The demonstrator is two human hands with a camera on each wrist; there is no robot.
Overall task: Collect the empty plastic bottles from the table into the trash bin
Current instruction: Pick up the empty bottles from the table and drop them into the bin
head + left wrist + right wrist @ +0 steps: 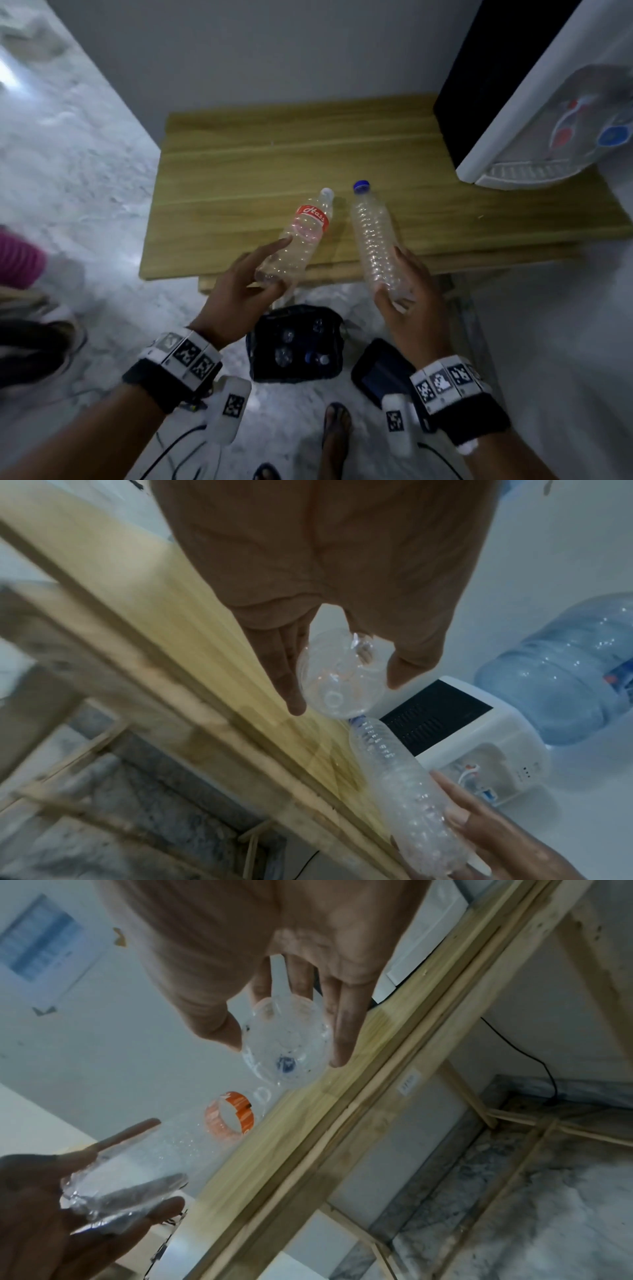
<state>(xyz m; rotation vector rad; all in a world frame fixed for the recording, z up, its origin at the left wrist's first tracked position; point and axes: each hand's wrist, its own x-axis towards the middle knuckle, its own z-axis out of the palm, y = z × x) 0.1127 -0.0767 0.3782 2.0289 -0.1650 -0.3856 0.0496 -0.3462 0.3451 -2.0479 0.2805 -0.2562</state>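
Observation:
My left hand (pixel 245 284) holds the base of a clear bottle with a red label and white cap (pixel 301 233), its neck pointing away over the wooden table (pixel 239 164). My right hand (pixel 407 291) grips the base of a ribbed clear bottle with a blue cap (pixel 375 240). Both bottles are tilted at the table's front edge. The left wrist view looks at the labelled bottle's base (pixel 337 679) between thumb and fingers; the right wrist view shows the ribbed bottle's base (pixel 286 1046) likewise held. On the floor below stands a dark trash bin (pixel 262 370) with several bottles inside.
A white water dispenser (pixel 534 113) stands on the table's right end, its blue jug (pixel 561 669) in the left wrist view. A dark device (pixel 380 366) lies on the floor beside the bin. My sandalled foot (pixel 337 435) stands near cables. Another person's pink sleeve (pixel 19 260) shows at left.

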